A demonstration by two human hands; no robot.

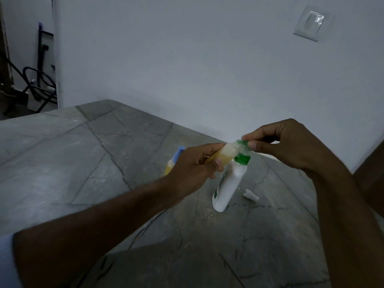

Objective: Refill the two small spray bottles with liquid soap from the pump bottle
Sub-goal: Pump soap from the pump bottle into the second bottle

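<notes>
My left hand [195, 163] grips a small clear spray bottle [225, 154], tilted almost flat, its open mouth against the green nozzle of the pump bottle. It holds yellow liquid with pale foam near the mouth. My right hand [286, 144] pinches the green pump head [243, 144] from the right. The white pump bottle [227, 188] stands on the grey stone table [83, 154] below both hands. A second small spray bottle [173, 163] with a blue cap and yellow liquid stands just behind my left hand, partly hidden. A white spray cap [250, 194] lies loose on the table to the right of the pump bottle.
A small wet spot [208, 214] glistens on the table in front of the pump bottle. A white wall with a light switch [312, 22] rises behind the table. Black metal frames [39, 80] stand on the floor at the far left.
</notes>
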